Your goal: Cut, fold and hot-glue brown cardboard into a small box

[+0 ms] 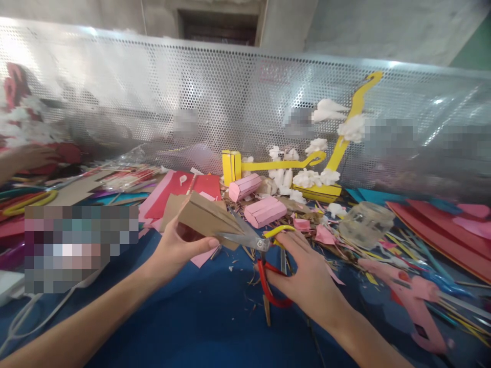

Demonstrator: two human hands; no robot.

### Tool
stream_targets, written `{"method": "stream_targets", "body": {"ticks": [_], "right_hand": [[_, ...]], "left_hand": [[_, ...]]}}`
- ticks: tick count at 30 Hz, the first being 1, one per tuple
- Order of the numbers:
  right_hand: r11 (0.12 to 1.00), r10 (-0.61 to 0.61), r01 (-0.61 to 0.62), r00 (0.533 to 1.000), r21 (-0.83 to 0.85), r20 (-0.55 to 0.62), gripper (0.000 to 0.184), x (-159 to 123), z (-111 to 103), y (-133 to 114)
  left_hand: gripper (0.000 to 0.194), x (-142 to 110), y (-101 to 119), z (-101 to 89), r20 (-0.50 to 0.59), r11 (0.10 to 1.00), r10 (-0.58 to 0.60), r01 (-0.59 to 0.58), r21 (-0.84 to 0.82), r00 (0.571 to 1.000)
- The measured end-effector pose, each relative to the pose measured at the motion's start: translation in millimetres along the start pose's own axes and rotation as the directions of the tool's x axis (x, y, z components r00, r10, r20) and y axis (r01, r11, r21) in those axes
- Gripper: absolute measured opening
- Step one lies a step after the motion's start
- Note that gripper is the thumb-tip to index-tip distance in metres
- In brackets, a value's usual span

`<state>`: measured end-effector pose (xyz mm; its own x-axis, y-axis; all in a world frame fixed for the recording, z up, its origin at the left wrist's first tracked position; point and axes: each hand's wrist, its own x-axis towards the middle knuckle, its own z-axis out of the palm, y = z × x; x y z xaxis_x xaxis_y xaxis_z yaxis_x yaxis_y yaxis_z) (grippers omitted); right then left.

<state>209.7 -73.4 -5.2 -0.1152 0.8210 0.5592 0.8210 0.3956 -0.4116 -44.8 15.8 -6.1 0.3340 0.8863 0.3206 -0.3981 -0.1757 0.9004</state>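
Observation:
My left hand (180,248) is closed on a folded piece of brown cardboard (205,217), thumb along its lower edge. My right hand (301,266) grips a pair of scissors (261,244) with one yellow and one red handle loop. The blades are spread and point left, with the cardboard's right side between or against them; whether they are cutting into it I cannot tell. Just behind the scissors lie two pink paper-covered blocks (265,211). Small paper and cardboard scraps are scattered around them on the blue tabletop (184,322).
Yellow paper shapes with white fluffy pieces (352,128) lean against a perforated metal panel (215,92). To the right are a pink glue gun (406,291), a clear jar (366,225) and red sheets (441,230). Another person's hand (34,156) is at far left, near red sheets (184,191).

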Motion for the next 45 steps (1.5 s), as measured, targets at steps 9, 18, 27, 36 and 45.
{"method": "stream_targets", "body": {"ticks": [9,18,27,36,45], "right_hand": [[0.997,0.063,-0.065,0.997,0.047,0.044,0.021,-0.2,-2.2,0.6],[0.99,0.118,-0.124,0.989,0.061,0.086,0.015,-1.0,-2.3,3.4],[0.99,0.111,-0.098,0.986,-0.102,0.127,0.038,2.3,-3.8,-2.3],[0.997,0.064,-0.058,0.988,-0.045,0.14,0.028,0.1,-2.5,-3.8],[0.99,0.132,-0.138,0.974,0.021,0.183,0.014,4.1,-6.3,-7.7]], "left_hand": [[0.049,1.4,-1.3,-2.0,0.011,0.997,0.051,-0.051,0.056,0.999],[0.053,-0.2,-1.9,-1.6,-0.035,0.998,0.011,-0.009,0.062,0.999],[0.052,-0.2,0.9,2.3,-0.045,0.994,0.018,-0.013,0.107,0.999],[0.054,1.7,-1.0,0.2,-0.039,0.993,0.031,-0.027,0.112,0.999],[0.046,0.9,5.7,5.0,0.0,0.98,0.088,-0.087,0.18,0.996]]}}
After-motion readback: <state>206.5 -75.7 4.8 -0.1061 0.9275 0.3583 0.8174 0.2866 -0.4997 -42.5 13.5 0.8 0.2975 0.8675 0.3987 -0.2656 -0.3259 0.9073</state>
